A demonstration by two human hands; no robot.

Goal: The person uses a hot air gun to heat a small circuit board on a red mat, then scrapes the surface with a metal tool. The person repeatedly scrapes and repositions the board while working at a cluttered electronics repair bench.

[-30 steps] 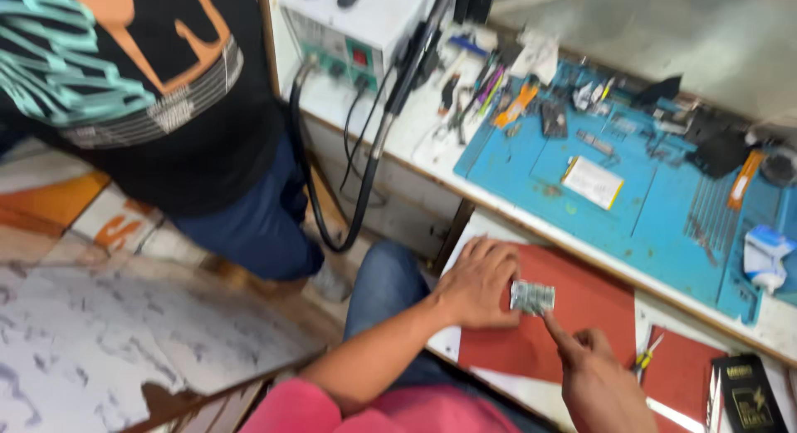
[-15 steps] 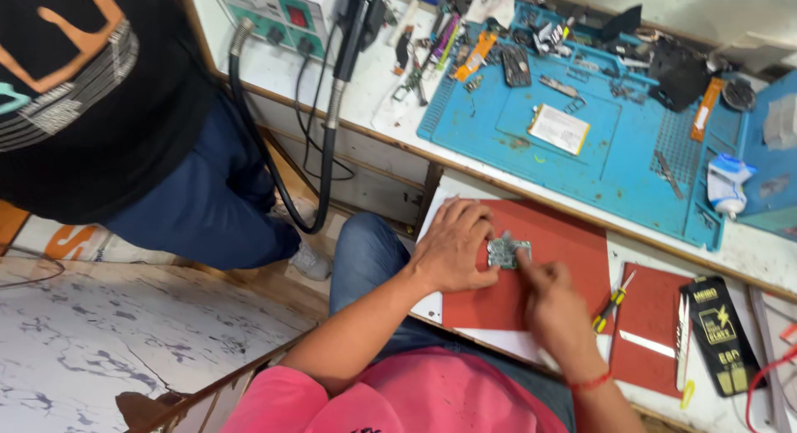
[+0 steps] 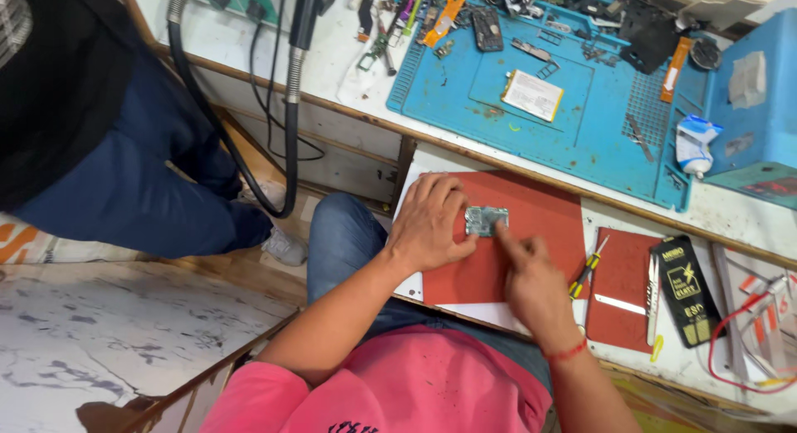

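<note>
A small green circuit board (image 3: 486,220) lies on a red mat (image 3: 540,213) in front of me. My left hand (image 3: 430,224) rests flat on the mat, its fingers pinning the board's left edge. My right hand (image 3: 531,277) is just below and right of the board, index finger stretched out and touching the board's lower right corner. I cannot see any tool in that hand.
A yellow-handled screwdriver (image 3: 586,269), a second red mat (image 3: 621,288), tweezers (image 3: 652,293) and a black pack (image 3: 686,290) lie to the right. Behind is a blue work mat (image 3: 598,122) littered with parts and a glue tube (image 3: 691,147). Another person's leg (image 3: 124,192) stands at left beside a black hose (image 3: 290,126).
The camera has swung down and left, so the bench sits higher in view. My right hand has stayed at the board's lower right corner, and my left hand keeps holding the board.
</note>
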